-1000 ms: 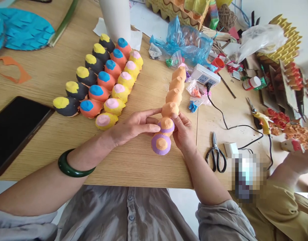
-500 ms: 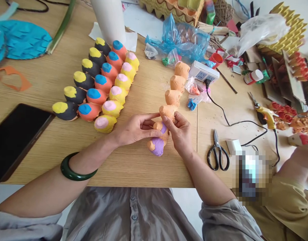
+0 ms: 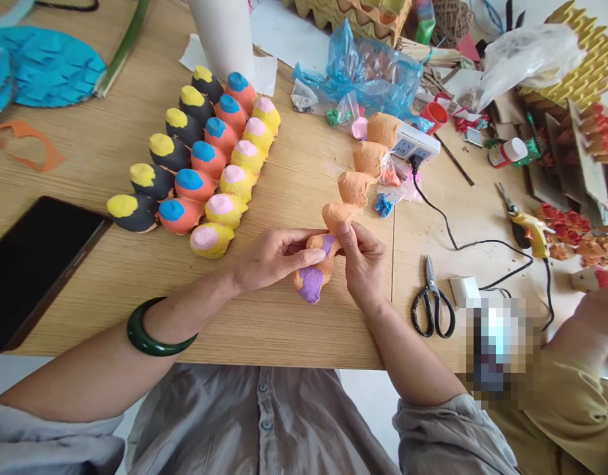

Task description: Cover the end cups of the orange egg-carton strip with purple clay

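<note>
Between both hands is an egg-carton strip [image 3: 356, 188], a row of orange bumps with purple clay [image 3: 311, 282] spread over the two nearest ones. My left hand [image 3: 279, 258] pinches it near its close end, thumb pressed on a purple patch. Farther up the row, my right hand [image 3: 362, 260] grips its right side with thumb on top. The strip's far end slants away to the right, in front of a white power strip [image 3: 417, 144]. To the left stand three finished-looking rows: black bumps with yellow tops [image 3: 148, 179], orange with blue [image 3: 180, 214], yellow with pink [image 3: 212, 239].
Black-handled scissors [image 3: 433, 300] and a yellow glue gun [image 3: 529, 231] with its cord lie to the right. A phone [image 3: 39, 264] is at the left. Plastic bags [image 3: 368, 72] and a white cylinder [image 3: 222, 39] stand behind. A co-worker's arm [image 3: 585, 323] rests at the right edge.
The strip has turned so its far end leans more to the right and its bumps show more side-on. A pink lump behind it has come into view. Both hands keep hold.
</note>
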`<state>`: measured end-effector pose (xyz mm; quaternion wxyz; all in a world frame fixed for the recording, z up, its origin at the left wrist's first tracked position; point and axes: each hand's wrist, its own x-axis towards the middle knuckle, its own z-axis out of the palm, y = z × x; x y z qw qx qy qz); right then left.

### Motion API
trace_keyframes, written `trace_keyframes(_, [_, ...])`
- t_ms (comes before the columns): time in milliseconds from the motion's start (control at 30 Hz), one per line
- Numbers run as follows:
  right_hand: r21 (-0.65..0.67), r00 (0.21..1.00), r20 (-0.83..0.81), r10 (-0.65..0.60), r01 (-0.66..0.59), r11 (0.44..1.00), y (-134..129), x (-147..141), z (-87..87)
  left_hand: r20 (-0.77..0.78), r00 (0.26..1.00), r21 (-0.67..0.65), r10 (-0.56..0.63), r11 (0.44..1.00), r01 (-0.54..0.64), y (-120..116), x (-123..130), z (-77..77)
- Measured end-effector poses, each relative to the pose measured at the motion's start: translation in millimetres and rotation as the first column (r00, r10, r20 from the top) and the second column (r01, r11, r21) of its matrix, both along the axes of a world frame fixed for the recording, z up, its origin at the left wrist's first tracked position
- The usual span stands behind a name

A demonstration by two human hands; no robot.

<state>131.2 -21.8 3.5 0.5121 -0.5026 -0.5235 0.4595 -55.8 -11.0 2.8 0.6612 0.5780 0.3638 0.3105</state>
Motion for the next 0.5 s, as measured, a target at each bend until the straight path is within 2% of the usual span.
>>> trace_keyframes(233, [0.104, 0.989, 0.146, 0.014, -0.030, 0.994, -6.4, -2.0, 1.7, 0.004, 0.997, -0.086, 0.080, 0.993, -0.079, -5.7, 4.7, -4.2])
trace_keyframes(400, [0.111, 0.984, 0.178, 0.029, -0.049, 0.993, -8.8, -2.5, 3.3, 0.044, 0.985, -0.075, 0.166, 0.984, -0.162, -6.9, 7.8, -3.8])
trace_keyframes(500, [0.131, 0.982, 0.184, 0.035, -0.059, 0.990, -8.7, -2.2, 2.2, 0.043, 0.989, -0.107, 0.144, 0.985, -0.139, -5.5, 8.1, 1.4])
